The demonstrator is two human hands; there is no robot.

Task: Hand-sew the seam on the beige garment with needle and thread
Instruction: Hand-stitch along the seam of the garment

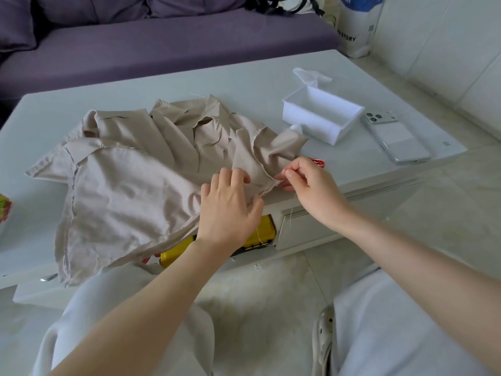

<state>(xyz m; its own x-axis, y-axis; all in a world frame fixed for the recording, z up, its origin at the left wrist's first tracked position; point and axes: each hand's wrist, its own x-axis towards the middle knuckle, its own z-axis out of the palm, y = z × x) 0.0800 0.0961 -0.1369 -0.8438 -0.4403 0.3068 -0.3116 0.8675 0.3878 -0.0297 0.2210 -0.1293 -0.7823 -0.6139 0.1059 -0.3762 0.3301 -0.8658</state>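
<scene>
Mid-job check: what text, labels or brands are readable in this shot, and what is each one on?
"U STORY": dark letters on the white bag by the sofa; a fold hides whatever comes before them.
Blue label at the bag's top: white print, too blurred to read.
Red packet: white marks, too small to read.
Phone: no legible print on its back.

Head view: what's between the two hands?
The frayed edge of the beige fabric garment, between left hand and right hand; head view shows it.
</scene>
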